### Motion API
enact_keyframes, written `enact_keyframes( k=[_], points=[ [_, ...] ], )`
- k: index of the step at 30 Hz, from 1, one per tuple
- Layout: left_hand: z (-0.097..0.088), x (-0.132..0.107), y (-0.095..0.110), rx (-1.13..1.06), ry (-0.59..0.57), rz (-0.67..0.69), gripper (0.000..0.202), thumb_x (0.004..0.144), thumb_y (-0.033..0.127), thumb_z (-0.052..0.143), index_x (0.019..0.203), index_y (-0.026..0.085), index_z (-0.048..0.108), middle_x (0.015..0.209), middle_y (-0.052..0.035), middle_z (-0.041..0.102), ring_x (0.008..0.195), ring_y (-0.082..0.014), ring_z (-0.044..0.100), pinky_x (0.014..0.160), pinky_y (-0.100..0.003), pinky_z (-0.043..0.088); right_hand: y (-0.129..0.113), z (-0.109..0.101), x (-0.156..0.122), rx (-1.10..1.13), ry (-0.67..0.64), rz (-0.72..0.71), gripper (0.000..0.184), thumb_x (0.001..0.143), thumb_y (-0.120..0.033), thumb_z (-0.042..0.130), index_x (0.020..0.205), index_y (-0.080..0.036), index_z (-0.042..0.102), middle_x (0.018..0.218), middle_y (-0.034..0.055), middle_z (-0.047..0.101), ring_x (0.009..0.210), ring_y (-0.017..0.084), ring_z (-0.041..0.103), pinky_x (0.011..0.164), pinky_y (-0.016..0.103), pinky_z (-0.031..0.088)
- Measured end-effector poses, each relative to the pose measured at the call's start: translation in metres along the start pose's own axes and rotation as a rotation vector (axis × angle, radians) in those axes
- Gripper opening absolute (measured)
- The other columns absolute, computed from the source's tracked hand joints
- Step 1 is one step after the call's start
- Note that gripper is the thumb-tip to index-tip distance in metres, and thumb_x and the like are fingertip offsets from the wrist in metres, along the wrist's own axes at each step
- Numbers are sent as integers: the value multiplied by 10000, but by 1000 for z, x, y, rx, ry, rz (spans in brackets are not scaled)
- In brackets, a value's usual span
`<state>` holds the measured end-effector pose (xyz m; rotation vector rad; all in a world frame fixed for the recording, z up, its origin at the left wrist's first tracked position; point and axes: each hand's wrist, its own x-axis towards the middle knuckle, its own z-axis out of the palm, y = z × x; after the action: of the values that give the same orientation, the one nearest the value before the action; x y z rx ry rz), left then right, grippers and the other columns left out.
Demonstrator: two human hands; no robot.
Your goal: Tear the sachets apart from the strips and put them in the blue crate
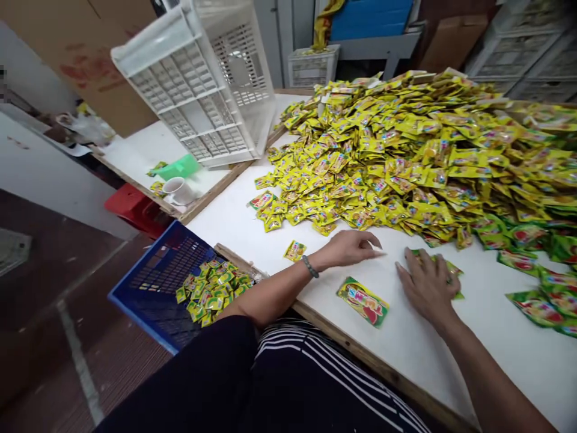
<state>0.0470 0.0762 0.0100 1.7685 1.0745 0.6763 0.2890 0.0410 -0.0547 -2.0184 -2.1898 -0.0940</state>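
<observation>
Over the white tabletop (324, 300), my left hand (354, 247) has its thumb and fingers apart with nothing visible between them. A bracelet circles that wrist. To its right, my right hand (428, 282) lies with fingers spread over a green and yellow packet (455, 281), which it mostly covers. One larger packet (363, 300) with a red fruit picture lies flat on the table between me and both hands. Left of my left wrist is a single small yellow packet (295, 251). Just beyond the hands rises a big heap of small yellow packets (396, 156).
Larger green packets (541, 307) lie at the right. Below the table's left edge, a blue crate (153, 288) holds many small packets. A white crate (193, 96) stands tilted on the side table, near a white mug (179, 191) and a green scoop-like piece (180, 167). A red stool (137, 207) stands below.
</observation>
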Motion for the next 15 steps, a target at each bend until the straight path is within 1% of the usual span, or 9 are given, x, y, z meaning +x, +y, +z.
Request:
enact_keyframes(
  k=[3,5,6,7,9,10,12,14,15],
  points=[
    [-55,-8,-19,176,422,-199,276,907,276,538,1146,195,649,1080,-51,718,967,-181,653,848,-272,467,-22,2,34,175,-48,-74,537,963,-430,269,1413,-215,467,1443,133,490,1352,340,390,1056,598,317],
    [-99,-18,-41,340,711,-416,328,905,265,539,1219,190,598,1239,-87,661,1125,-222,599,951,-320,434,-27,2,44,246,40,-69,519,958,-420,316,1409,-214,468,1457,146,472,1338,345,400,1024,596,351],
    [-119,-24,-54,420,814,-534,372,881,285,591,1239,183,571,1310,-116,615,1206,-256,547,996,-356,406,-26,1,46,248,89,-52,506,950,-421,350,1389,-214,494,1458,157,467,1336,373,386,1002,619,353],
    [-137,-31,-68,471,861,-644,434,832,322,668,1223,169,560,1323,-152,595,1248,-297,504,1011,-397,387,-24,1,46,240,123,-33,487,938,-420,386,1355,-215,533,1441,167,481,1322,404,380,976,644,353],
    [-161,-45,-93,393,920,-789,506,681,358,821,1056,124,575,1112,-178,668,1180,-325,528,967,-406,395,-17,0,46,241,122,-26,451,910,-415,448,1278,-207,604,1340,191,559,1250,431,426,934,646,372],
    [-168,-51,-104,298,951,-778,508,621,375,865,938,119,563,927,-131,686,1082,-293,568,921,-367,406,-12,-1,45,259,105,-34,442,896,-415,470,1245,-194,630,1264,200,600,1195,415,471,925,614,395],
    [-176,-62,-122,250,934,-743,495,572,371,894,800,156,511,651,12,587,864,-200,587,809,-291,408,-4,-5,46,313,108,-14,443,871,-424,498,1191,-167,664,1126,193,647,1087,357,546,909,523,443],
    [-180,-70,-133,201,993,-689,461,565,304,893,727,188,477,523,89,461,662,-130,519,693,-247,373,3,-12,47,367,152,60,439,852,-449,511,1145,-170,684,1085,159,658,1011,310,588,875,457,476],
    [-182,-72,-134,116,1019,-593,442,573,287,883,704,200,470,488,107,427,583,-109,471,636,-238,346,4,-17,48,399,177,104,428,848,-459,511,1120,-181,690,1090,141,661,963,288,606,849,434,487]
  ],
)
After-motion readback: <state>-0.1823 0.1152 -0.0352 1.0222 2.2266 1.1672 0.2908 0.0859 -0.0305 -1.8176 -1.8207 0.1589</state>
